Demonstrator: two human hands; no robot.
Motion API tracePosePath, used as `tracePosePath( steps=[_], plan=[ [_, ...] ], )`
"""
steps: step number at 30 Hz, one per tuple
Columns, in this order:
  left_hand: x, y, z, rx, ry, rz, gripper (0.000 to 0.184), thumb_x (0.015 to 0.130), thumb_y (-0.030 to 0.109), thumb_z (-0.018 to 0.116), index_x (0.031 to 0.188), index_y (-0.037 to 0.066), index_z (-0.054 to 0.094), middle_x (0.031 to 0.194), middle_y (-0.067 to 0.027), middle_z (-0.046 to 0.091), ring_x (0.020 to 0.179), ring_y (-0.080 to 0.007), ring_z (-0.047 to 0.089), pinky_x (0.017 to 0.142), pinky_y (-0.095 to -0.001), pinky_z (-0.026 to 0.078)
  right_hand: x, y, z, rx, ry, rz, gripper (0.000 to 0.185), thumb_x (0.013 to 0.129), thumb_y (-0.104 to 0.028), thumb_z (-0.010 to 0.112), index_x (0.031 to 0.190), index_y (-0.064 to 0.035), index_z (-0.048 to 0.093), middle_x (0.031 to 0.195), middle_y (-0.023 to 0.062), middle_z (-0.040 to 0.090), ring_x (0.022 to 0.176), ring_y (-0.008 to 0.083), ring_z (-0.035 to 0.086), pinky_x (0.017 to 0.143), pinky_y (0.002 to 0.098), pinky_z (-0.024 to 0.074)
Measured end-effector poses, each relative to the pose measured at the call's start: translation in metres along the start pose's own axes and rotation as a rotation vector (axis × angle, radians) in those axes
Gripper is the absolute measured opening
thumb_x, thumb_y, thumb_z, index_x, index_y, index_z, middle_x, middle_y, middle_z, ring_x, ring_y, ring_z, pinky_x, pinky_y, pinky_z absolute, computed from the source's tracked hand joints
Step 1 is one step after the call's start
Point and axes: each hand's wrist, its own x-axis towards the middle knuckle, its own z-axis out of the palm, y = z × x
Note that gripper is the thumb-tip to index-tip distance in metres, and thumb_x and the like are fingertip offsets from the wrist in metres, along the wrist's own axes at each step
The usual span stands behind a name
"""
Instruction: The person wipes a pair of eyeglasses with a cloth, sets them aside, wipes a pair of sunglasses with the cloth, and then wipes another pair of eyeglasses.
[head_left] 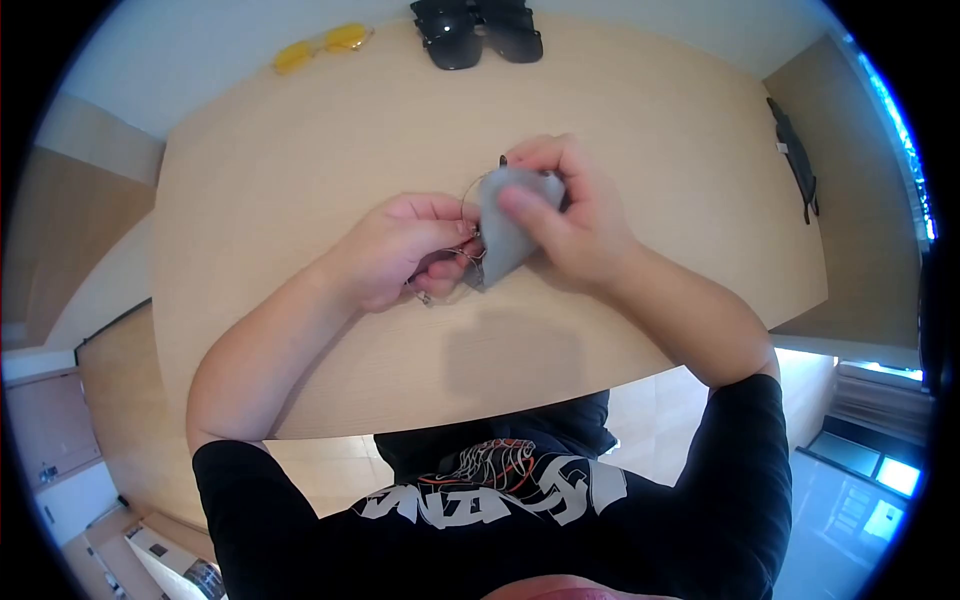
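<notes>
Thin wire-framed eyeglasses (pixel 470 254) are held between my two hands above the wooden table. My left hand (pixel 408 245) is closed, its thumb and fingers pinching the frame near the middle. In my right hand (pixel 575 205) is a grey cleaning cloth (pixel 505 235), pressed by the thumb and folded over one lens of the eyeglasses. That lens is mostly hidden by the cloth. One lower part of the frame shows below my left fingers.
At the table's (pixel 300 150) far edge lie yellow-tinted glasses (pixel 322 48) and several dark sunglasses (pixel 480 35), partly overlapping. A dark, slim object (pixel 793 160) rests by the right edge, near a wooden side panel (pixel 865 190).
</notes>
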Motion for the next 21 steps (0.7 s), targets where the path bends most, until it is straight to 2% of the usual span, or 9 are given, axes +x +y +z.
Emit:
tracePosePath(
  steps=[1, 6, 8, 10, 12, 14, 16, 19, 21],
  plan=[
    [0.000, 0.000, 0.001, 0.012, 0.004, -0.002, 0.015, 0.094, 0.004, 0.047, 0.100, -0.002, 0.059, 0.076, -0.0063, 0.053, 0.053, -0.0090, 0.038, 0.045, -0.0224, 0.029, 0.001, 0.002, -0.003, 0.099, -0.017, 0.084, 0.047, 0.079, -0.018, 0.077, 0.114, -0.0040, 0.048, 0.105, 0.0103, 0.056, 0.096, 0.0185, 0.056, 0.084, 0.0311, 0.0473],
    [0.004, 0.000, 0.000, 0.003, 0.012, -0.010, 0.016, 0.095, 0.005, 0.045, 0.101, -0.003, 0.059, 0.077, -0.0081, 0.054, 0.052, -0.0089, 0.037, 0.044, -0.0223, 0.029, 0.000, -0.008, 0.009, -0.063, 0.097, -0.060, 0.030, 0.085, -0.016, 0.070, 0.106, -0.0034, 0.053, 0.100, 0.0088, 0.060, 0.091, 0.0163, 0.057, 0.081, 0.0301, 0.0480],
    [0.004, 0.001, -0.001, 0.013, 0.005, -0.005, 0.017, 0.095, 0.004, 0.045, 0.102, -0.003, 0.059, 0.077, -0.0081, 0.053, 0.052, -0.0089, 0.037, 0.045, -0.0223, 0.029, -0.001, -0.007, 0.010, -0.092, 0.114, -0.072, 0.029, 0.086, -0.016, 0.070, 0.106, -0.0037, 0.054, 0.099, 0.0087, 0.060, 0.091, 0.0163, 0.057, 0.082, 0.0301, 0.0480],
    [0.004, -0.001, -0.003, -0.004, -0.023, 0.009, 0.019, 0.095, 0.003, 0.044, 0.104, -0.003, 0.059, 0.076, -0.0076, 0.053, 0.052, -0.0089, 0.038, 0.045, -0.0222, 0.029, -0.002, -0.004, 0.002, -0.101, 0.084, -0.011, 0.038, 0.082, -0.018, 0.074, 0.110, -0.0047, 0.052, 0.101, 0.0088, 0.059, 0.092, 0.0168, 0.057, 0.083, 0.0303, 0.0478],
    [0.003, 0.000, -0.003, -0.022, -0.026, -0.003, 0.020, 0.095, 0.003, 0.045, 0.107, -0.003, 0.059, 0.076, -0.0067, 0.053, 0.052, -0.0082, 0.039, 0.044, -0.0219, 0.030, 0.000, 0.003, -0.001, 0.104, 0.038, 0.128, 0.048, 0.077, -0.019, 0.079, 0.113, -0.0054, 0.049, 0.103, 0.0092, 0.057, 0.094, 0.0180, 0.056, 0.084, 0.0308, 0.0474],
    [0.004, 0.001, -0.005, -0.026, -0.031, -0.004, 0.020, 0.095, 0.003, 0.045, 0.108, -0.003, 0.059, 0.077, -0.0063, 0.053, 0.053, -0.0079, 0.040, 0.044, -0.0219, 0.031, 0.000, 0.005, -0.002, 0.083, 0.004, 0.124, 0.057, 0.073, -0.020, 0.083, 0.115, -0.0062, 0.047, 0.105, 0.0094, 0.056, 0.095, 0.0186, 0.056, 0.084, 0.0309, 0.0472],
    [0.006, -0.001, -0.008, -0.022, -0.039, 0.003, 0.019, 0.095, 0.004, 0.046, 0.107, -0.003, 0.059, 0.078, -0.0065, 0.054, 0.053, -0.0079, 0.041, 0.044, -0.0220, 0.032, 0.001, -0.007, 0.000, -0.165, -0.021, -0.018, 0.064, 0.069, -0.022, 0.085, 0.117, -0.0069, 0.046, 0.107, 0.0094, 0.055, 0.096, 0.0186, 0.055, 0.084, 0.0306, 0.0471],
    [0.007, -0.001, -0.005, 0.000, 0.004, -0.004, 0.019, 0.096, 0.006, 0.046, 0.108, -0.002, 0.059, 0.078, -0.0064, 0.054, 0.054, -0.0080, 0.042, 0.044, -0.0220, 0.033, -0.001, -0.009, 0.000, -0.185, -0.022, -0.021, 0.061, 0.070, -0.021, 0.084, 0.116, -0.0070, 0.047, 0.107, 0.0094, 0.055, 0.096, 0.0195, 0.055, 0.085, 0.0309, 0.0470],
    [0.007, -0.001, -0.006, -0.008, 0.003, 0.000, 0.023, 0.096, 0.007, 0.047, 0.114, -0.002, 0.057, 0.078, -0.0064, 0.054, 0.055, -0.0082, 0.044, 0.044, -0.0217, 0.033, 0.000, -0.013, 0.000, -0.186, -0.038, 0.020, 0.064, 0.069, -0.020, 0.085, 0.118, -0.0075, 0.046, 0.107, 0.0096, 0.054, 0.099, 0.0207, 0.055, 0.086, 0.0316, 0.0468]
  ],
)
